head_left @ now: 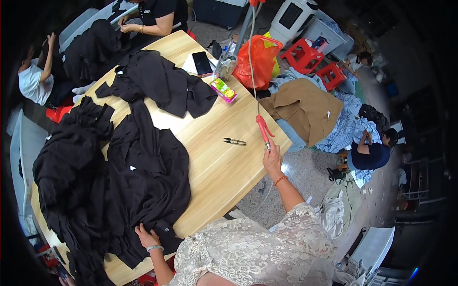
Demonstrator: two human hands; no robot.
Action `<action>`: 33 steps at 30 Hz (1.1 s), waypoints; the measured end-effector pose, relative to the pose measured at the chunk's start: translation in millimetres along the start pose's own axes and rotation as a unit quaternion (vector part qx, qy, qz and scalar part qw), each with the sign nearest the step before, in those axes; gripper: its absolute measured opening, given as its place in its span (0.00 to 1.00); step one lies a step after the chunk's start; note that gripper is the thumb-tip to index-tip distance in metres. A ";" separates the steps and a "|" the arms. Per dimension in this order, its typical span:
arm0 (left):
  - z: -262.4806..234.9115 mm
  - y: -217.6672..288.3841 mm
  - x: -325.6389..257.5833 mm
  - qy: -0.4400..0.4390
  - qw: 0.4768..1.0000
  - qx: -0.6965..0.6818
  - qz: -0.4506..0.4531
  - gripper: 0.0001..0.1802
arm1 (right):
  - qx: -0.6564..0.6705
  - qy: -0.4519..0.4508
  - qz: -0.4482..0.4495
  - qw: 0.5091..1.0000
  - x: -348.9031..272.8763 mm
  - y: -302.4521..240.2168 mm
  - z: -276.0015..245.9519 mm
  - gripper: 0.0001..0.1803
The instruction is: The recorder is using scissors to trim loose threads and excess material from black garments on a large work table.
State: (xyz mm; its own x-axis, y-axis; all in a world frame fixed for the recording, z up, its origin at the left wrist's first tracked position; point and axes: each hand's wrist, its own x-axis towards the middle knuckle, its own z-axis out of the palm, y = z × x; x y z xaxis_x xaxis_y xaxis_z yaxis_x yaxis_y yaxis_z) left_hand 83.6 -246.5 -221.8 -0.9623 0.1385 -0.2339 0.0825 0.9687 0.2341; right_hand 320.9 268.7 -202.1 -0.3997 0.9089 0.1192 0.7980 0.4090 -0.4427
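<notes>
My right hand (273, 161) is closed around the lower, metal end of a red air blow gun (262, 126), beyond the table's right edge. Its pale hose (252, 57) runs up from the gun's top. At the table's near edge my left hand (148, 237) lies on a black garment (148, 167), fingers apart on the cloth. A small white tag shows on that garment. More black garments are heaped beside it (71, 167) and farther back (160, 81). Small dark thread snips (234, 141) lie on the bare wood between my hands.
On the wooden table (214, 176) lie a phone (202, 63) and a colourful packet (223, 90). A red plastic bag (255, 62), red stools (303, 56) and piled brown cloth (305, 109) stand beyond its right side. Several people work around the room.
</notes>
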 end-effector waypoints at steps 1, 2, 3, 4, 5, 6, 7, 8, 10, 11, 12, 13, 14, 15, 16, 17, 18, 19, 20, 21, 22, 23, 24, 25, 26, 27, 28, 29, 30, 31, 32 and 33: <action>-1.2 3.0 0.5 -0.004 1.000 0.005 -0.003 0.31 | -0.001 0.005 0.006 1.000 4.3 6.3 -2.4 0.30; 0.1 4.0 1.8 -0.002 1.000 0.010 -0.002 0.31 | -0.001 0.007 0.012 1.000 9.4 10.7 -3.1 0.30; 1.6 3.6 2.6 0.000 1.000 0.015 -0.001 0.30 | -0.013 0.010 0.027 1.000 15.8 15.2 -2.8 0.30; 3.5 1.0 3.3 0.002 1.000 0.022 0.004 0.30 | -0.023 0.013 0.042 0.999 23.4 19.4 -2.0 0.29; 5.3 -1.4 5.5 -0.002 0.999 0.033 0.002 0.30 | -0.022 0.016 0.045 0.999 32.7 24.8 2.4 0.29; 6.9 -3.4 7.7 -0.006 0.999 0.045 -0.001 0.30 | -0.017 0.020 0.063 0.998 42.7 29.7 7.8 0.29; 7.7 -4.1 9.5 0.005 0.999 0.054 0.006 0.29 | -0.011 0.024 0.079 0.997 53.6 34.3 12.6 0.29; 7.3 -5.7 11.7 0.004 0.998 0.060 0.004 0.28 | -0.009 0.024 0.081 0.996 65.3 34.8 16.8 0.29; 9.0 -13.1 16.0 0.017 0.997 0.081 0.001 0.24 | -0.004 0.004 0.094 0.996 91.7 32.0 27.3 0.28; 7.6 -11.2 19.3 0.013 0.996 0.087 0.000 0.23 | 0.004 -0.004 0.105 0.995 104.8 31.8 28.7 0.29; 6.6 -8.4 22.4 0.010 0.996 0.094 -0.002 0.23 | 0.007 -0.004 0.106 0.994 119.8 37.0 33.4 0.29; 6.9 -4.2 24.1 0.012 0.995 0.095 -0.014 0.22 | -0.007 -0.018 0.132 0.991 136.0 44.0 40.4 0.28; 9.5 -3.6 26.6 0.014 0.995 0.099 -0.014 0.22 | -0.019 -0.036 0.158 0.987 151.1 51.3 50.1 0.28; 10.0 -8.2 26.8 0.007 0.994 0.109 -0.017 0.22 | -0.015 -0.023 0.167 0.986 165.4 51.1 55.8 0.27; 11.8 -11.6 26.5 -0.001 0.993 0.119 -0.020 0.22 | -0.012 -0.029 0.175 0.984 178.9 53.0 59.1 0.26; 13.2 -13.8 24.2 -0.008 0.991 0.131 -0.029 0.22 | -0.009 -0.039 0.182 0.983 190.9 47.9 58.6 0.26; 15.2 -15.9 22.6 -0.006 0.990 0.138 -0.035 0.22 | -0.018 -0.053 0.178 0.982 202.3 48.4 58.3 0.24; 18.3 -17.7 22.0 -0.003 0.989 0.140 -0.045 0.22 | -0.027 -0.066 0.181 0.981 211.2 48.9 58.3 0.24; 20.0 -18.5 19.2 0.001 0.988 0.142 -0.057 0.23 | -0.037 -0.079 0.182 0.979 220.7 50.8 59.5 0.24; 19.8 -20.9 17.9 -0.004 0.988 0.139 -0.064 0.23 | -0.041 -0.093 0.194 0.976 229.6 55.2 62.5 0.24; 20.5 -23.7 17.5 0.005 0.989 0.134 -0.061 0.22 | -0.028 -0.092 0.200 0.975 234.4 62.4 69.8 0.25; 22.7 -26.1 16.5 0.012 0.990 0.126 -0.060 0.22 | -0.017 -0.091 0.205 0.974 239.4 73.6 79.6 0.25; 22.1 -26.8 15.8 0.014 0.991 0.121 -0.051 0.21 | 0.007 -0.090 0.204 0.975 245.5 86.8 90.0 0.25; 28.6 -32.8 18.2 0.035 0.992 0.114 -0.031 0.21 | 0.047 -0.087 0.180 0.979 252.0 115.8 106.8 0.24; 33.5 -34.2 18.7 0.038 0.992 0.118 -0.020 0.21 | 0.087 -0.086 0.157 0.980 257.6 139.7 119.4 0.24; 31.0 -33.6 14.7 0.028 0.993 0.105 -0.045 0.21 | 0.100 -0.084 0.139 0.982 256.7 142.1 127.3 0.24; 36.2 -39.5 12.7 0.043 0.994 0.084 -0.047 0.21 | 0.097 -0.090 0.130 0.983 260.5 154.0 128.0 0.24; 44.5 -44.7 14.0 0.064 0.993 0.080 -0.049 0.21 | 0.093 -0.099 0.122 0.983 261.6 161.9 132.3 0.24; 37.0 -58.8 0.5 0.126 0.988 0.084 -0.029 0.20 | 0.043 -0.186 0.138 0.972 255.5 121.0 123.8 0.27; 44.7 -48.8 9.0 0.154 0.988 0.002 -0.022 0.19 | -0.023 -0.163 0.113 0.980 259.4 134.5 111.6 0.27; 31.5 -30.8 0.1 0.176 0.983 -0.027 -0.052 0.19 | -0.024 -0.173 0.137 0.975 253.3 97.5 97.3 0.28; 22.9 -5.2 3.5 0.187 0.981 -0.010 -0.040 0.18 | -0.049 -0.153 0.128 0.979 253.6 95.1 76.2 0.24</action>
State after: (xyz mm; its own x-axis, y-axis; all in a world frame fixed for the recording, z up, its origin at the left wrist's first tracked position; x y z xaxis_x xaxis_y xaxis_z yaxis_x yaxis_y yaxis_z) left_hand 85.8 -246.3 -245.4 -0.9936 -0.0277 0.1091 0.0003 0.9685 0.2491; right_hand 261.1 531.9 -281.6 -0.2858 0.9215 -0.2629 0.9232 0.1913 -0.3333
